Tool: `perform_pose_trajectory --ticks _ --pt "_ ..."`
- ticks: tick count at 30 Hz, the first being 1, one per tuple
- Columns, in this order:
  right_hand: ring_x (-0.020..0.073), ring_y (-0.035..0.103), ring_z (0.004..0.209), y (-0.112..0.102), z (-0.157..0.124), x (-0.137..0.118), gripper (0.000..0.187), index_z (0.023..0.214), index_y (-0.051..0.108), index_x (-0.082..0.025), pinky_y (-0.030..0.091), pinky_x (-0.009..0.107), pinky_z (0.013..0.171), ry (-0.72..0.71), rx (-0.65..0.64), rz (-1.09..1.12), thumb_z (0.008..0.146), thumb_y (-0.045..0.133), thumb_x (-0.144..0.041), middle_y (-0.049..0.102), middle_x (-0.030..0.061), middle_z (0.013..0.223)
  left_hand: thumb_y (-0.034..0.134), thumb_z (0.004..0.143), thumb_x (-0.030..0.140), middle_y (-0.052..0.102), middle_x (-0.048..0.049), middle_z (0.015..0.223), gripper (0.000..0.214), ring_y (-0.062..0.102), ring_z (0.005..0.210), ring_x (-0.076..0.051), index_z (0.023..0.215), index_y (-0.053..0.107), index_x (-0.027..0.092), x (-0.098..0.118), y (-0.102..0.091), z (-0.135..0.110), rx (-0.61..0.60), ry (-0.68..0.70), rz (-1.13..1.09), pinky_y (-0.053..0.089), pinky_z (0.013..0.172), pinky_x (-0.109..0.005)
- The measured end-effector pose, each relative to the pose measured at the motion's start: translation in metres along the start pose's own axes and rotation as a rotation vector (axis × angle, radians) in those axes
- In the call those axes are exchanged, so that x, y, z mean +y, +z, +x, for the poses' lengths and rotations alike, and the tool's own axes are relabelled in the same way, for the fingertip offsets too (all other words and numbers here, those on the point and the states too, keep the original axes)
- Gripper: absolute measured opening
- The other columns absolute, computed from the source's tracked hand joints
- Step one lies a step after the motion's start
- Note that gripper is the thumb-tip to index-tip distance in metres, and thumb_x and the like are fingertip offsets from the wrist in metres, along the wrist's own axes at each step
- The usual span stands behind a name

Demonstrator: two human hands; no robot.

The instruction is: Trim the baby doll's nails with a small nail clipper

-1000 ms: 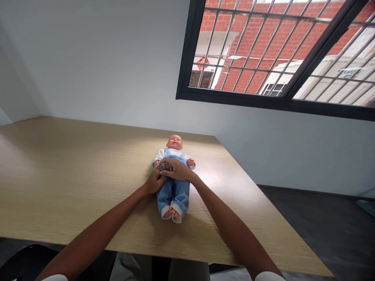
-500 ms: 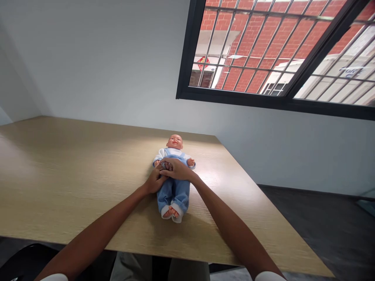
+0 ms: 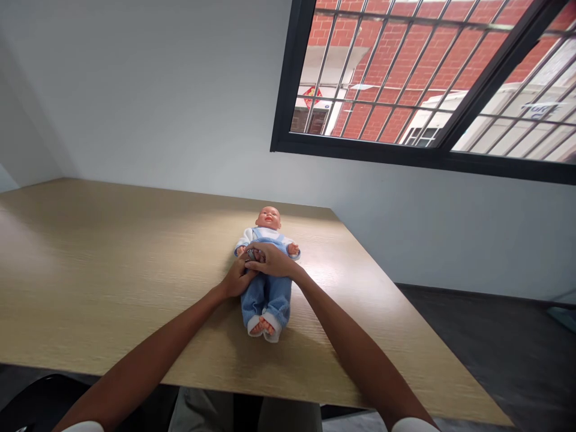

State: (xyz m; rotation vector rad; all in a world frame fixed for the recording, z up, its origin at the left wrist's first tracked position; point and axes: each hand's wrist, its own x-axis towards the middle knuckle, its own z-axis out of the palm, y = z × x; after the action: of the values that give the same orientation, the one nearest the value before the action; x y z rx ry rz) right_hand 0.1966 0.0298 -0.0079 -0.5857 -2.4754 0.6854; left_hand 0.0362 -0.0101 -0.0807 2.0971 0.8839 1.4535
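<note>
A baby doll (image 3: 267, 294) in blue denim overalls and a white top lies on its back, head away from me and bare feet towards me. My left hand (image 3: 237, 276) is at the left side of its waist, fingers curled in. From the other side my right hand (image 3: 273, 260) reaches across the doll's belly, its fingers bent down and meeting those of my left. Between the fingers shows a small grey, shiny thing (image 3: 251, 255), too small to name. Both hands look closed; my fingers cover the doll's waist and most of what they grip.
The doll lies on a light wooden table (image 3: 135, 270), whose right edge slants towards me. Beyond it are a pale wall (image 3: 180, 90) and a dark-framed window (image 3: 360, 147) with metal bars. A dark chair (image 3: 40, 402) stands at the lower left.
</note>
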Motion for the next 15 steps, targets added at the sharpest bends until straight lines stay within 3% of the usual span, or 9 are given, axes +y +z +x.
perform_pose_trajectory --ticks 15 --pt "0.0122 0.048 0.065 -0.0001 0.0005 -0.0003 0.028 0.110 0.063 -0.020 0.039 0.025 0.064 0.009 0.003 -0.001 0.085 0.070 -0.030 0.050 -0.0045 0.071 0.050 0.094 0.035 0.066 -0.0098 0.101 0.025 0.059 0.099 -0.026 0.097 0.064 0.014 0.0010 -0.0008 0.0000 -0.006 -0.001 0.008 0.046 0.094 -0.042"
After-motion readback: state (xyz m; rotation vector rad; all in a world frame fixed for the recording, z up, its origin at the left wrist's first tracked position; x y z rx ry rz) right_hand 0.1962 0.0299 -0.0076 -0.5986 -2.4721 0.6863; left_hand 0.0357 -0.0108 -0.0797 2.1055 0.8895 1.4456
